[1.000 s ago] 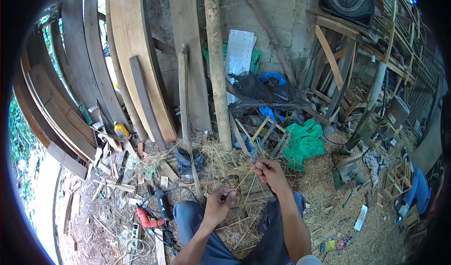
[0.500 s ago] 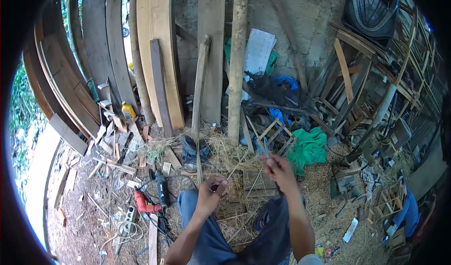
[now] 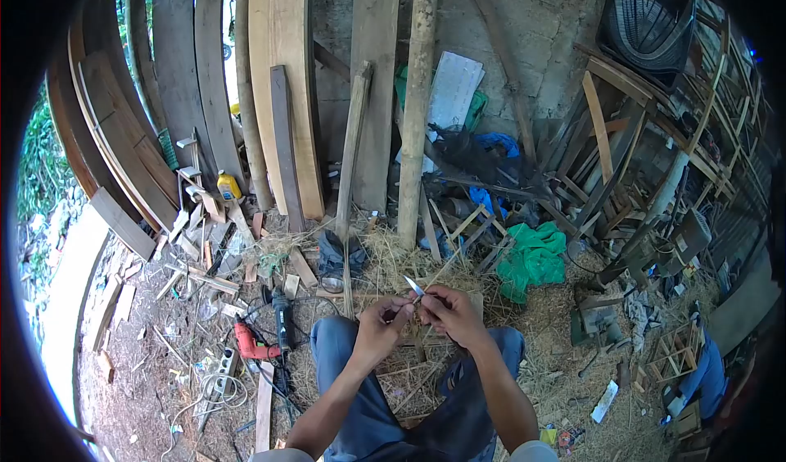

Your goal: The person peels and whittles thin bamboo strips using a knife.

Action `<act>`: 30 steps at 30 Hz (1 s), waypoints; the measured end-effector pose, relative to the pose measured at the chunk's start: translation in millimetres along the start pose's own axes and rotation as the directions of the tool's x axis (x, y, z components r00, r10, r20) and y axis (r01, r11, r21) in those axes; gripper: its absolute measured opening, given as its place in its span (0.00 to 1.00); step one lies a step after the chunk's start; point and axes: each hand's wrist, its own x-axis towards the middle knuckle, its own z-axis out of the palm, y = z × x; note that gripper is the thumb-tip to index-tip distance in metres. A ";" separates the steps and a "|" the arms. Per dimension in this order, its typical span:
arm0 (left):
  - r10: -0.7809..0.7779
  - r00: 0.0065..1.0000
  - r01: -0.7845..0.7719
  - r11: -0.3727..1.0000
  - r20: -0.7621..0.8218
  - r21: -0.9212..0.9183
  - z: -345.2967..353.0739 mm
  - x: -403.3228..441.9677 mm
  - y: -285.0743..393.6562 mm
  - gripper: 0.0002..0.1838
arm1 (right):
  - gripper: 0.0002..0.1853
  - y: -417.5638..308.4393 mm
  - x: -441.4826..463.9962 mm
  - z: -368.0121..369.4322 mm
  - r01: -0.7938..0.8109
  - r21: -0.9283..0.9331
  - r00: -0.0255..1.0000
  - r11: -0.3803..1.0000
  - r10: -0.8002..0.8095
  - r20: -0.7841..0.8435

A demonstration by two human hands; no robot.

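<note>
- Block wall (image 3: 536, 36): is standing behind the round post (image 3: 416, 110), which is serving as the landmark for all positions below.
- Long wooden boards (image 3: 282, 52): are leaning upright, mostly to the left of the post.
- Seated person's legs (image 3: 348, 388): are extending toward the post from the near side, knees bent and apart.
- Green cloth (image 3: 532, 253): is lying crumpled to the right of the post's foot.
- Red drill (image 3: 255, 343) and dark power tool (image 3: 282, 323): are lying side by side on the littered ground, to the near left of the post.
- Left hand (image 3: 381, 324): is working on the near side of the post, slightly to its left. Its fingers are pressing together and pinching the thin strip (image 3: 419, 301).
- Right hand (image 3: 455, 314): is working on the near side of the post, slightly to its right. Its fingers are curling closed around the knife (image 3: 415, 285); the grip portion is hidden.
- Yellow bottle (image 3: 228, 187): is standing well to the left of the post.
- Knife: is projecting from the right hand, nearer than the post's foot, its bare blade tilting up and left.
- Thin strip: is running between the two hands, just beside the blade; exact blade contact cannot be determined.
</note>
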 end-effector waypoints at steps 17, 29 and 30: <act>0.111 0.994 -0.112 0.989 0.014 0.098 14.6 -8.9 13.0 0.06 | 0.11 -22.6 -12.7 -23.2 -0.031 -0.020 0.999 0.999 0.032 0.023; 0.195 0.981 -0.196 0.973 0.020 0.123 38.1 -12.9 4.1 0.06 | 0.07 -31.2 -19.7 -53.7 -0.088 -0.081 0.988 0.993 0.077 -0.132; 0.148 0.988 -0.152 0.976 0.037 0.155 37.9 -13.3 3.7 0.07 | 0.07 -33.7 -20.8 -55.2 -0.103 -0.057 0.989 0.993 0.096 -0.116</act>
